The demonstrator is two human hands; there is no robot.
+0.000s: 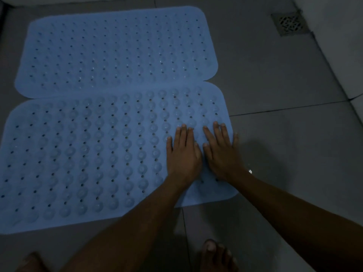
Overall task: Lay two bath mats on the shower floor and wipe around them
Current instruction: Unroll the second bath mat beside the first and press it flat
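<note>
feet (216,256): bare toes at the bottom edge, on the grey floor (284,134) just short of the near mat
left hand (183,154): flat on the near mat, fingers straight and close together, pressing down, gripping nothing
right hand (221,152): flat beside the left, almost touching it, fingers straight and slightly spread, little finger at the mat's right edge; pinching nothing
near mat (88,154): blue, lying flat on the shower floor, suction cups showing face up, drain holes between them; its far long edge meets the far mat
far mat (117,52): blue, flat, smoother side showing, well left of the drain
handling: both mats look soft, light and floppy, probably rubbery; likely slick if wet; best lifted by a corner or short edge, and pressed flat with open palms
drain (289,23): square grate in the far right corner, by the wall; nothing seen in it
containers: none in view, and no cloth either
</note>
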